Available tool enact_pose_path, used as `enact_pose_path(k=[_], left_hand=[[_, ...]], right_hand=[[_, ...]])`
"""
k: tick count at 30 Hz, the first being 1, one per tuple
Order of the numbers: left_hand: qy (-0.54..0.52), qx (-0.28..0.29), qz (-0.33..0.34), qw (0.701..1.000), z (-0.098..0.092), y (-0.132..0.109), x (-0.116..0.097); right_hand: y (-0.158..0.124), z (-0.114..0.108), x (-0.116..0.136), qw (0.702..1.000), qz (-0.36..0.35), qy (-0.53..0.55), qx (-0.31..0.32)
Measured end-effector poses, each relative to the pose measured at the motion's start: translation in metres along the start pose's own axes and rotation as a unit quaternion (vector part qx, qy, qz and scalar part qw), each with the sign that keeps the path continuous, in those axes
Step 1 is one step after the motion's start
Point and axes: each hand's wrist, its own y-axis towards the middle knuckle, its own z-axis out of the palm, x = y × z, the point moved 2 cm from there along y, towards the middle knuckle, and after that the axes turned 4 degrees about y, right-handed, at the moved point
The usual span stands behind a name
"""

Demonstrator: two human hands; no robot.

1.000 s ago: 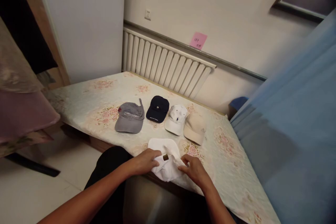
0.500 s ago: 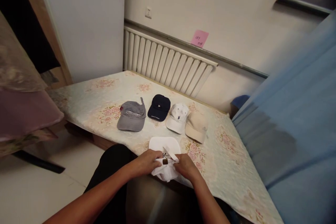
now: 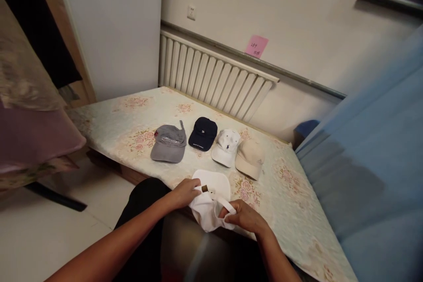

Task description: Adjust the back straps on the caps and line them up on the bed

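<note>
Both hands hold a white baseball cap [image 3: 206, 211] at the near edge of the bed, its brim pointing away from me. My left hand [image 3: 185, 193] pinches the back edge beside a small brass-coloured buckle. With its fingers partly inside the crown, my right hand [image 3: 243, 216] grips the other side, where the white strap loops up. Beyond lie a grey cap [image 3: 169, 143], a navy cap [image 3: 202, 134], a white cap with a small dark emblem [image 3: 226, 147] and a beige cap [image 3: 250, 158], all with brims toward me.
The caps rest on a bed with a floral cover [image 3: 284, 211]. Behind it are a radiator [image 3: 214, 77] and a wall with a pink note [image 3: 257, 46]. A blue curtain [image 3: 373, 154] hangs at right, draped cloth [image 3: 39, 128] at left.
My right hand has moved right and slightly down, spreading the cap's back opening. My left hand has shifted slightly up and left. The view has shifted a little; the other caps lie as before.
</note>
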Motion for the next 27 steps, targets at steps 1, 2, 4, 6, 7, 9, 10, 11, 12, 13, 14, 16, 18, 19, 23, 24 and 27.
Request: enact_pose_path(k=[1, 2, 4, 6, 7, 9, 10, 11, 12, 13, 14, 16, 18, 19, 23, 24, 27], left_hand=[[0.003, 0.002, 0.002, 1.0, 0.0, 0.0, 0.0], [0.005, 0.003, 0.006, 1.0, 0.001, 0.0, -0.001], [0.004, 0.003, 0.017, 1.0, 0.001, 0.0, -0.002], [-0.006, 0.005, 0.029, 1.0, 0.0, 0.001, -0.005], [-0.014, 0.009, 0.034, 0.999, -0.001, 0.001, -0.007], [-0.031, 0.017, 0.04, 0.999, -0.003, 0.0, -0.012], [-0.037, 0.022, 0.042, 0.998, -0.003, 0.0, -0.015], [-0.041, 0.025, 0.045, 0.998, -0.004, 0.0, -0.019], [-0.043, 0.029, 0.049, 0.997, -0.005, -0.001, -0.022], [-0.045, 0.034, 0.053, 0.997, -0.006, -0.001, -0.025], [-0.046, 0.039, 0.059, 0.996, -0.006, -0.001, -0.028], [-0.047, 0.05, 0.072, 0.995, -0.007, -0.002, -0.033], [-0.043, 0.053, 0.084, 0.994, -0.007, -0.002, -0.034], [-0.04, 0.051, 0.088, 0.994, -0.008, -0.002, -0.034], [-0.042, 0.038, 0.085, 0.995, -0.008, 0.002, -0.026], [-0.046, 0.036, 0.075, 0.995, -0.008, 0.003, -0.024], [-0.06, 0.037, 0.048, 0.996, -0.006, 0.006, -0.019]], right_hand=[[-0.001, 0.002, 0.004, 1.0, -0.004, -0.004, 0.004], [-0.002, 0.003, 0.007, 1.0, -0.012, -0.009, 0.008], [-0.004, 0.004, 0.015, 0.999, -0.031, -0.019, 0.005], [-0.006, 0.005, 0.021, 0.998, -0.043, -0.041, -0.014], [-0.006, 0.006, 0.024, 0.996, -0.047, -0.064, -0.031], [-0.006, 0.009, 0.029, 0.987, -0.057, -0.131, -0.072], [-0.005, 0.011, 0.031, 0.979, -0.058, -0.172, -0.092], [-0.003, 0.013, 0.032, 0.97, -0.055, -0.21, -0.111], [-0.002, 0.016, 0.033, 0.96, -0.046, -0.243, -0.13], [0.001, 0.018, 0.033, 0.953, -0.035, -0.262, -0.145], [0.004, 0.02, 0.032, 0.951, -0.028, -0.267, -0.155], [0.01, 0.023, 0.03, 0.957, -0.028, -0.244, -0.156], [0.016, 0.024, 0.027, 0.97, -0.042, -0.202, -0.132], [0.018, 0.023, 0.025, 0.976, -0.048, -0.181, -0.114], [0.022, 0.017, 0.018, 0.994, -0.057, -0.089, -0.04], [0.023, 0.015, 0.016, 0.996, -0.058, -0.066, -0.027], [0.024, 0.011, 0.01, 0.998, -0.058, -0.014, -0.011]])
